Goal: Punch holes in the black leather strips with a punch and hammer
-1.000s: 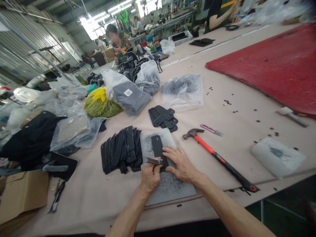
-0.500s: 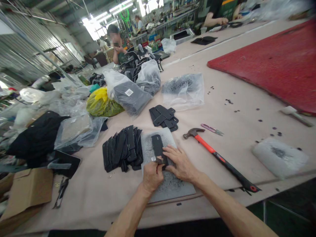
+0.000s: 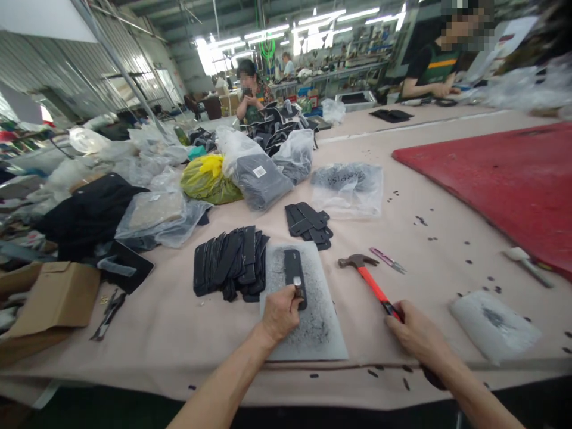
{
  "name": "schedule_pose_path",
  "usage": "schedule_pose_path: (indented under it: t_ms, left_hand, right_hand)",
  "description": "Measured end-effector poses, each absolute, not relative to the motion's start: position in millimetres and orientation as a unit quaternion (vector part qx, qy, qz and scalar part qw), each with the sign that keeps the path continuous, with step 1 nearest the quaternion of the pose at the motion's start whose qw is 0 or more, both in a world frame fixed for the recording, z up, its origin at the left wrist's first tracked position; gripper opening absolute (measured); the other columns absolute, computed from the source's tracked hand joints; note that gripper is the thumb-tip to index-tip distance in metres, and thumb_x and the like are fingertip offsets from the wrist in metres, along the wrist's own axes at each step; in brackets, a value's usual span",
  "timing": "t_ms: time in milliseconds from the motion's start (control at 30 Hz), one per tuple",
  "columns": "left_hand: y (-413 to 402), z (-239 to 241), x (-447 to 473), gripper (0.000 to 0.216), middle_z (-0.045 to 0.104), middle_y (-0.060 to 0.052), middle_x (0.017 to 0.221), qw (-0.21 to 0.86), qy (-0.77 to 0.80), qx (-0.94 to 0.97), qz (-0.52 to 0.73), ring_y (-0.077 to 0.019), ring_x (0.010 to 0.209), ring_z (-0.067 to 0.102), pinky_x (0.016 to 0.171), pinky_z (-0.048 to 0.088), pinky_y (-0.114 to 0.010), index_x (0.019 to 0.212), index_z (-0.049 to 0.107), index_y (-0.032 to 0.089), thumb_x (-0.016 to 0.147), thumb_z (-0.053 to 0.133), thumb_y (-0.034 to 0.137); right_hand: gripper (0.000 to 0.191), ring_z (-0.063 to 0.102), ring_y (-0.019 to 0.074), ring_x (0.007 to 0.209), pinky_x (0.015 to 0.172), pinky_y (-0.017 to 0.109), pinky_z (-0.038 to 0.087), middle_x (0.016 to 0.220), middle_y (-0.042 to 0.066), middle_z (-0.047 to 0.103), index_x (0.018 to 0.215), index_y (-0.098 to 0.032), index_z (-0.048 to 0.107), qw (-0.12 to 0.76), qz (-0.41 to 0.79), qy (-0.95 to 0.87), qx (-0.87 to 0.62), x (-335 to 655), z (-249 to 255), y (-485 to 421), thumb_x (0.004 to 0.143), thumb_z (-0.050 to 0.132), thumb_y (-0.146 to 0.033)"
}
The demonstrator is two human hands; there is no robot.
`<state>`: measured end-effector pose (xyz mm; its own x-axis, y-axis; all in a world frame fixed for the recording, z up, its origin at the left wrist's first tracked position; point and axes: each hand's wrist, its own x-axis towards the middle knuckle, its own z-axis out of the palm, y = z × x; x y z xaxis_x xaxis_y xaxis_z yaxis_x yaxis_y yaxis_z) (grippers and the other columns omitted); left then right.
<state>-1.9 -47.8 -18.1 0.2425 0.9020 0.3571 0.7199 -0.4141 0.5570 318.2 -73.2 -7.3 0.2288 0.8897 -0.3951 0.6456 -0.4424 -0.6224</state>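
Observation:
My left hand (image 3: 281, 313) is closed around a short metal punch (image 3: 297, 286), which stands over the lower part of a black strip piece (image 3: 292, 265). Under that strip lies a pale cutting board (image 3: 328, 333) speckled with dark marks. Out to the right, my right hand (image 3: 413, 328) wraps the handle of a claw hammer (image 3: 373, 283) with an orange and black grip; its head rests on the table. A dense row of black pieces (image 3: 230, 262) sits left of the board, and a smaller loose pile (image 3: 308, 221) lies behind it.
Pink-handled thread snips (image 3: 386, 260) lie beyond the hammer. A white-headed mallet (image 3: 527, 265) and a red board (image 3: 491, 173) are at the right. Filled plastic bags (image 3: 259, 179) and an open cardboard box (image 3: 67, 298) stand left. Two co-workers sit across the table.
My right hand has left the black strip and taken hold of the hammer's handle. The punch in my left hand has turned more upright. The view has swung and levelled.

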Motion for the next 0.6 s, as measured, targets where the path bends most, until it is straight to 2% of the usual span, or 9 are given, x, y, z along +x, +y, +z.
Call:
schedule_pose_path:
  t_ms: [67,100,167,233,300,367,467,533,600]
  left_hand:
    - [-49,-15,-1,0.011,0.069,-0.005,0.076,0.143,0.522,0.774,0.328,-0.0204,0.073,0.068,0.065,0.050,-0.028,0.085,0.059,0.019,0.082,0.054,0.011]
    - [-49,-13,-1,0.011,0.068,-0.005,0.074,0.144,0.521,0.774,0.331,-0.0201,0.072,0.067,0.064,0.049,-0.028,0.083,0.058,0.020,0.081,0.054,0.010]
    - [-49,-11,-1,0.011,0.067,-0.004,0.073,0.144,0.519,0.773,0.335,-0.0193,0.069,0.066,0.062,0.046,-0.027,0.081,0.057,0.020,0.081,0.054,0.009]
    - [-49,-9,-1,0.012,0.066,-0.003,0.072,0.148,0.516,0.773,0.338,-0.0187,0.068,0.065,0.061,0.044,-0.027,0.080,0.056,0.020,0.080,0.054,0.008]
    - [-49,-9,-1,0.012,0.066,-0.003,0.073,0.152,0.514,0.774,0.338,-0.0184,0.068,0.064,0.061,0.044,-0.027,0.081,0.056,0.020,0.080,0.054,0.008]
    - [-49,-9,-1,0.012,0.066,-0.003,0.074,0.154,0.513,0.774,0.337,-0.0183,0.069,0.064,0.062,0.043,-0.027,0.081,0.056,0.020,0.081,0.054,0.009]
    - [-49,-10,-2,0.012,0.066,-0.003,0.074,0.154,0.510,0.776,0.338,-0.0183,0.070,0.064,0.062,0.043,-0.027,0.082,0.055,0.021,0.081,0.053,0.009]
    - [-49,-12,-2,0.013,0.066,-0.003,0.074,0.152,0.506,0.777,0.341,-0.0182,0.070,0.064,0.062,0.043,-0.027,0.082,0.055,0.021,0.081,0.053,0.009]
    - [-49,-13,-2,0.012,0.065,-0.003,0.073,0.152,0.504,0.777,0.346,-0.0180,0.070,0.063,0.062,0.043,-0.027,0.082,0.055,0.021,0.081,0.052,0.009]
  right_hand:
    - [0.018,0.047,0.0116,0.050,0.046,0.023,0.037,0.065,-0.003,0.050,0.080,-0.022,0.048,0.237,0.578,-0.366,-0.690,307,5,-74,0.071,0.062,-0.029]
    - [0.021,0.043,0.0091,0.046,0.042,0.021,0.034,0.064,-0.005,0.048,0.080,-0.021,0.047,0.258,0.645,-0.309,-0.650,299,14,-74,0.070,0.063,-0.029]
    - [0.023,0.034,0.0062,0.041,0.037,0.018,0.026,0.061,-0.007,0.043,0.081,-0.021,0.047,0.277,0.679,-0.264,-0.627,282,38,-76,0.074,0.062,-0.037]
    - [0.030,0.030,0.0065,0.038,0.034,0.019,0.023,0.057,-0.008,0.039,0.084,-0.022,0.049,0.297,0.605,-0.319,-0.666,269,68,-80,0.083,0.053,-0.051]
    - [0.038,0.036,0.0092,0.039,0.036,0.021,0.028,0.055,-0.007,0.041,0.089,-0.023,0.051,0.325,0.468,-0.439,-0.695,261,97,-86,0.089,0.043,-0.060]
    - [0.037,0.042,0.0113,0.041,0.040,0.023,0.032,0.053,-0.006,0.044,0.089,-0.023,0.053,0.336,0.302,-0.583,-0.676,259,120,-92,0.091,0.041,-0.058]
    - [0.032,0.042,0.0117,0.037,0.041,0.027,0.026,0.048,-0.006,0.045,0.076,-0.024,0.050,0.277,0.100,-0.771,-0.564,263,140,-96,0.092,0.046,-0.051]
    - [0.030,0.043,0.0117,0.035,0.040,0.028,0.023,0.048,-0.005,0.048,0.072,-0.025,0.048,0.219,0.038,-0.835,-0.504,269,147,-97,0.092,0.049,-0.047]
    - [0.028,0.045,0.0120,0.037,0.041,0.028,0.025,0.051,-0.005,0.051,0.076,-0.025,0.050,0.216,0.009,-0.832,-0.511,278,153,-98,0.092,0.049,-0.047]
